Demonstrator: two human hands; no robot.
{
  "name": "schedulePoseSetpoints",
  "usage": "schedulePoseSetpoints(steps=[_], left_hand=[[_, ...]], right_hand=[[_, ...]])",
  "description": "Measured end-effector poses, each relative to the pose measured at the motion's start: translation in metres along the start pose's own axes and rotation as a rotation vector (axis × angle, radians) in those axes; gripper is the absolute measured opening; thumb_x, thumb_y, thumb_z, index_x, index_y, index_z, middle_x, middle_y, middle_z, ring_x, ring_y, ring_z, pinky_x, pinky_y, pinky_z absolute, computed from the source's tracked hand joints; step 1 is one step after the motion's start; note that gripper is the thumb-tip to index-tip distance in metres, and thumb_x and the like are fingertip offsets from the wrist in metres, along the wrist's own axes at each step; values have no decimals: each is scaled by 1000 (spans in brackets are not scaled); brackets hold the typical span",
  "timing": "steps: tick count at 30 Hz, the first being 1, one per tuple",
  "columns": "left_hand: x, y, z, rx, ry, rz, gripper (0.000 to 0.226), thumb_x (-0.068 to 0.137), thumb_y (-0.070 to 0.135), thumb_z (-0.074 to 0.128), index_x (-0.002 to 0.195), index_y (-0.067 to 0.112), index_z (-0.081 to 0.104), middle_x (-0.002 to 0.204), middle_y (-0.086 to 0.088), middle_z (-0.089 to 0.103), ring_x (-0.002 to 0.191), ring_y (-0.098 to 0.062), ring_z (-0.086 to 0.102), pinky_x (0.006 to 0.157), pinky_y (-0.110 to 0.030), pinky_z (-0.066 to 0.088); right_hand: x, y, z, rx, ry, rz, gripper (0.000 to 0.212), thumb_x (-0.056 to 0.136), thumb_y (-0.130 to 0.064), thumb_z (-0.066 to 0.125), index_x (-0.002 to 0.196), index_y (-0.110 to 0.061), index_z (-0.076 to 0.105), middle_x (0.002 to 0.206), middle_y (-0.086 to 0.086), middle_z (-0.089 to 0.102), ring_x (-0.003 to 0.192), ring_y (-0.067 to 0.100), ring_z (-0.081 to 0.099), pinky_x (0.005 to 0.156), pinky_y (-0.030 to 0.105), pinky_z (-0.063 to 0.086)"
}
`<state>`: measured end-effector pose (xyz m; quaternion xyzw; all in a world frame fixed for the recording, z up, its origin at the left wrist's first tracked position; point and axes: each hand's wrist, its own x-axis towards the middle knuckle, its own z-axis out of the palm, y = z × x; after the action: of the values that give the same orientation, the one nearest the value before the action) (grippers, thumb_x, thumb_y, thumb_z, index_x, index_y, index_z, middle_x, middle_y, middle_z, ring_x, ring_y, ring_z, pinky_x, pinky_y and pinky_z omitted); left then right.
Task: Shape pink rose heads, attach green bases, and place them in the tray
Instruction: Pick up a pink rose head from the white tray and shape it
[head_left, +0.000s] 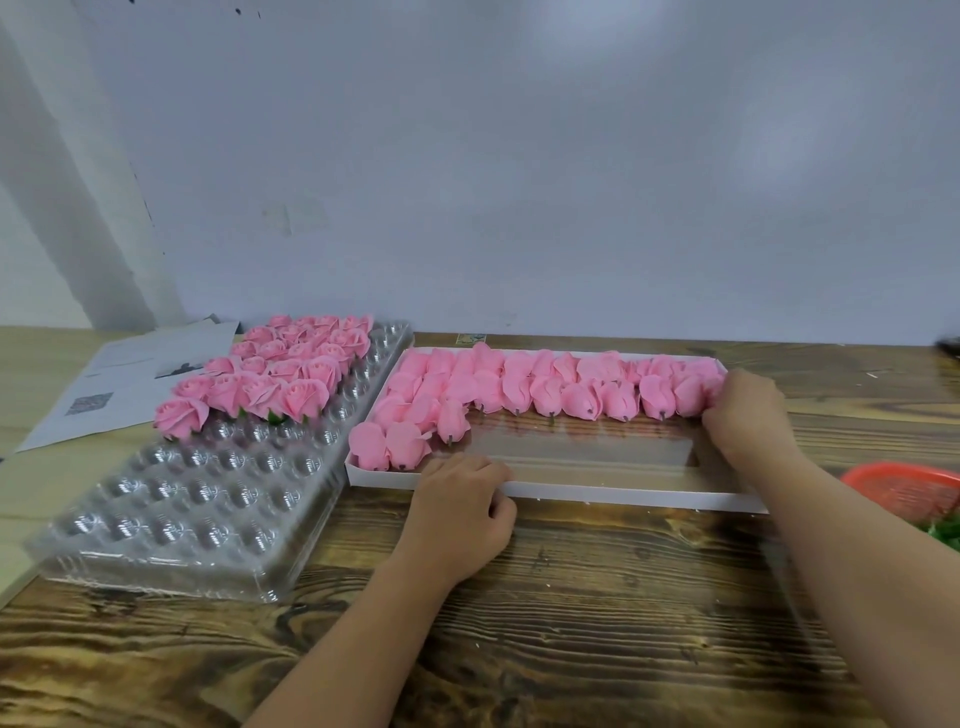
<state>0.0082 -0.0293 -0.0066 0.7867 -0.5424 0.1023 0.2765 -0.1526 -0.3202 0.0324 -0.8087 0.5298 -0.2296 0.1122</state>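
Wooden surface (597, 597), clear dimpled tray (197, 499) at left, shaped pink roses (270, 379) filling its far rows, white box (571, 491) of unshaped pink buds (519, 387) beside it, left hand (460, 512) curled on box's near edge, grip empty, right hand (748, 415) pinching end bud, red basket (909, 491) far right.

Clear plastic cavity tray (208, 499): finished pink roses (270, 374), open-petalled, upright on green bases, fill its far rows; near cavities unfilled. White shallow box (613, 493), just right of the tray: closed pink rose heads (519, 389) lying on their sides, packed along its far and left sides.
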Motion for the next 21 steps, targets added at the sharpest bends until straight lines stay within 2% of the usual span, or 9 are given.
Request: schedulePoseSetpoints(steps=[5, 8, 11, 14, 17, 19, 21], left_hand=[[0, 1, 0, 8, 4, -5, 20, 90, 20, 58, 103, 17, 73, 93, 5, 68, 90, -14, 59, 87, -29, 40], [0, 3, -2, 5, 4, -4, 19, 90, 19, 58, 101, 16, 73, 90, 5, 67, 88, -15, 58, 86, -30, 41], [-1, 3, -4, -5, -11, -9, 19, 89, 20, 59, 101, 16, 73, 89, 6, 65, 86, -14, 57, 86, -32, 44], [-1, 4, -4, -9, -4, -6, 18, 89, 20, 59, 99, 16, 73, 87, 7, 63, 83, -11, 52, 83, -30, 41], [-1, 4, -5, -1, 5, -4, 17, 89, 20, 59, 98, 17, 73, 85, 8, 61, 81, -9, 50, 82, -27, 36], [-1, 4, -5, 2, 0, -3, 16, 89, 20, 59, 99, 17, 73, 85, 8, 61, 82, -10, 51, 82, -27, 38], [-1, 5, -6, -9, -9, -5, 18, 90, 20, 60, 102, 18, 73, 87, 9, 63, 84, -9, 53, 86, -29, 43]], right_hand=[[-3, 6, -13, 58, 31, 18, 9, 84, -4, 59, 78, -1, 54, 75, 19, 54, 72, 35, 49, 64, 34, 40], [-10, 12, -21, 160, 83, 16, 23, 91, -14, 53, 72, -1, 55, 72, 21, 58, 70, 37, 53, 60, 33, 38], [-23, 10, -29, 277, 119, 26, 28, 92, -19, 57, 66, -8, 53, 67, 10, 57, 68, 31, 52, 62, 31, 38], [-35, 4, -37, 332, 144, 30, 21, 90, -23, 61, 78, -7, 61, 77, 10, 65, 67, 26, 53, 67, 30, 38], [-48, -7, -41, 362, 161, -22, 14, 83, -19, 68, 80, -9, 59, 69, 3, 60, 72, 28, 51, 66, 32, 35], [-60, -17, -41, 407, 148, -53, 15, 79, -20, 73, 89, -12, 64, 72, -2, 60, 78, 28, 56, 69, 31, 38], [-74, -28, -37, 513, 111, -60, 24, 79, -24, 76, 100, -15, 68, 81, -8, 63, 80, 16, 62, 70, 27, 44]])
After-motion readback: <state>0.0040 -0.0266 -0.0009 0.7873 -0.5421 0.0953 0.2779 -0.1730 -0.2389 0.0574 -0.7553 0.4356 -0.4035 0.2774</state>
